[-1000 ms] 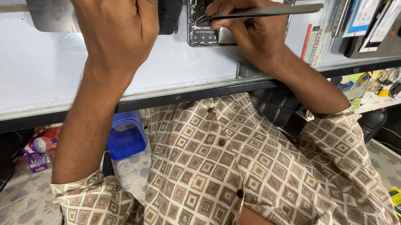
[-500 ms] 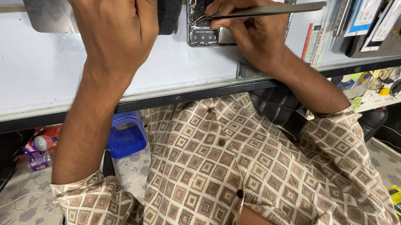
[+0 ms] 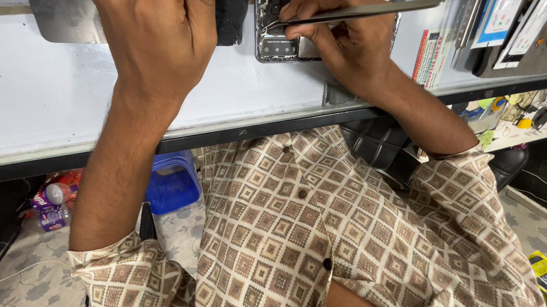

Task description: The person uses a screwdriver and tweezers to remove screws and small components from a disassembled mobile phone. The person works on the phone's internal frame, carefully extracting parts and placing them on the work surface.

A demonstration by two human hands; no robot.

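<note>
Tweezers point(image 3: 353, 12) are pinched in the right hand point(image 3: 349, 37), tips inside the opened phone point(image 3: 274, 28). The left hand point(image 3: 159, 30) is closed on something dark beside the phone. A slip could scratch the small parts.

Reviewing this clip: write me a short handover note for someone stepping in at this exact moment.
Right hand: holds tweezers, tips inside the opened phone near its upper left corner, and rests on the phone.
Left hand: raised over the white table, next to a dark object; what it grips is hidden.
Done: phone's back is off, insides exposed.
Left: whatever the tweezers are working on; I cannot tell if a part is gripped.
</note>
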